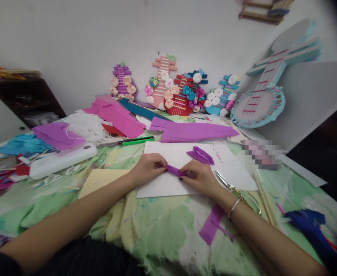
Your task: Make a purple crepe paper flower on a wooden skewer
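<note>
Paper strip (173,170) left of the scissors (227,184)

Pale wall (79,38), 1 dark shelf unit (48,97) at left, wooden rack (257,18) high at right.

Purple was the strip (173,170) in my fingers (156,158)! White the board (157,188), gold the scissor handles (236,190), dark blue the glue gun (308,224), and green blotches patterned the pale tabletop cover (168,226)!

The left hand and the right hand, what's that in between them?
In the head view, a narrow strip of purple paper spans from the left hand to the right hand.
</note>
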`<move>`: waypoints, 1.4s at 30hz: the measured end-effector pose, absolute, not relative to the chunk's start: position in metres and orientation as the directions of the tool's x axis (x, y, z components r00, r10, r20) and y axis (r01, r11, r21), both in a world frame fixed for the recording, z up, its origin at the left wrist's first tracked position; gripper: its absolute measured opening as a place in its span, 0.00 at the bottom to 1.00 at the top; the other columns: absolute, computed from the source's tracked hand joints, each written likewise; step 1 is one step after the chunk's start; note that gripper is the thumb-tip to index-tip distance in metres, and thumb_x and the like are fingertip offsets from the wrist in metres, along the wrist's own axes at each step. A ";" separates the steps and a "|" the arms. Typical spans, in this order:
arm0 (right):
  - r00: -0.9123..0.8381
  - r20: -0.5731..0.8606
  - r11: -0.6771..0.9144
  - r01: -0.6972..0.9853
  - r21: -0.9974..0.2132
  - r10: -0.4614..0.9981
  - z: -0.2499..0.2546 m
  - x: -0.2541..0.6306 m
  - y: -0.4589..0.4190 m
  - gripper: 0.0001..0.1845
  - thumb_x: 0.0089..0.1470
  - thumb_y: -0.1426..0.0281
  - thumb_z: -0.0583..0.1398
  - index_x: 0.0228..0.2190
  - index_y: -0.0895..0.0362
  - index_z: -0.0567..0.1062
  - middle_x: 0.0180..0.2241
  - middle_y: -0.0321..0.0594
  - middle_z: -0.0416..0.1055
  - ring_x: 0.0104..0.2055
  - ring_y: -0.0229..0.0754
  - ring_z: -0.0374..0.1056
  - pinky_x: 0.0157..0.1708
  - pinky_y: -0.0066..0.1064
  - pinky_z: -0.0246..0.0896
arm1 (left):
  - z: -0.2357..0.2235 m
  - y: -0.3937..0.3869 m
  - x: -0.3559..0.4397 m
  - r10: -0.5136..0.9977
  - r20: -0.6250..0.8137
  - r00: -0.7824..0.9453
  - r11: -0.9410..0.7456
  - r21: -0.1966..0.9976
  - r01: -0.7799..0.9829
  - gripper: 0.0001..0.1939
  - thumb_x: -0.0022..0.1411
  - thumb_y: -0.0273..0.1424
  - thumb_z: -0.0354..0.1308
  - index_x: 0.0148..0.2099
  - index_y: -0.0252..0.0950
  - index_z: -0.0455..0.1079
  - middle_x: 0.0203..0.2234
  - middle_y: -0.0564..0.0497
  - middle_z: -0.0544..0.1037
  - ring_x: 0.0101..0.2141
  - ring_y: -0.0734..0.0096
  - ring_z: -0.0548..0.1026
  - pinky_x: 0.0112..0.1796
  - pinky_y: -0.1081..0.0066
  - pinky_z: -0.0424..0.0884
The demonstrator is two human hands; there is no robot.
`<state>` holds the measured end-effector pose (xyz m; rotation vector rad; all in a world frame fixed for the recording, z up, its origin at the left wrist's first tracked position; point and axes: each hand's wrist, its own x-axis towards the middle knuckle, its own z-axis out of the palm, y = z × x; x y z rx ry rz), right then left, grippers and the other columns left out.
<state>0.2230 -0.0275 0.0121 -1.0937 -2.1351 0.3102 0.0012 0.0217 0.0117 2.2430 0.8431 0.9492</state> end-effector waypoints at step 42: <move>-0.526 0.471 0.701 0.602 -0.382 0.708 0.012 0.227 -0.030 0.06 0.51 0.76 0.58 0.30 0.57 0.76 0.29 0.41 0.73 0.33 0.40 0.66 0.34 0.32 0.63 | 0.014 0.018 0.000 0.731 0.357 0.581 -0.640 0.655 0.402 0.06 0.51 0.23 0.55 0.33 0.34 0.71 0.29 0.51 0.78 0.32 0.71 0.75 0.36 0.72 0.71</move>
